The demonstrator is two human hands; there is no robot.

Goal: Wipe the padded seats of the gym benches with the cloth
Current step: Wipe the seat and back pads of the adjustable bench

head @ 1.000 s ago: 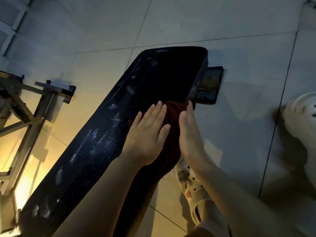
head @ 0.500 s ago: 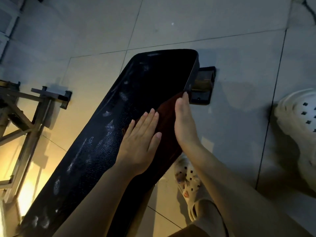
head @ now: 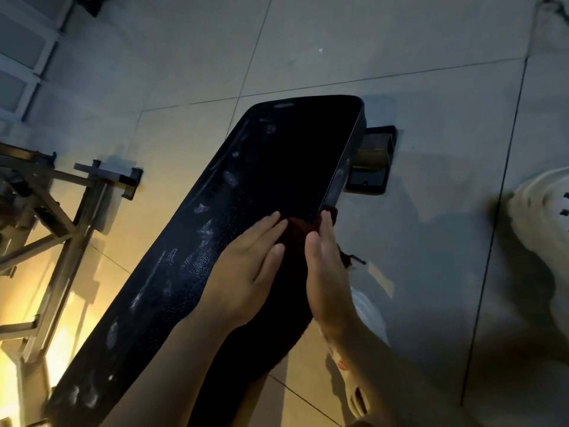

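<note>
A long black padded bench seat (head: 261, 186) runs from the lower left up to the middle of the view, with pale smears along its left side. A dark red cloth (head: 294, 238) lies over the seat's right edge, mostly hidden under my hands. My left hand (head: 249, 266) presses flat on the cloth and the pad, fingers straight. My right hand (head: 323, 269) presses the cloth against the seat's right side, fingers straight and pointing forward.
The bench's dark metal foot (head: 371, 161) sticks out at the far right end. A steel frame (head: 61, 211) stands on the tiled floor (head: 431, 72) to the left. A white perforated shoe (head: 542, 208) is at the right edge; my sandalled foot (head: 366, 309) is beside the bench.
Both hands have slid forward along the seat with the cloth, toward its far end. The cloth is now more bunched under my fingers.
</note>
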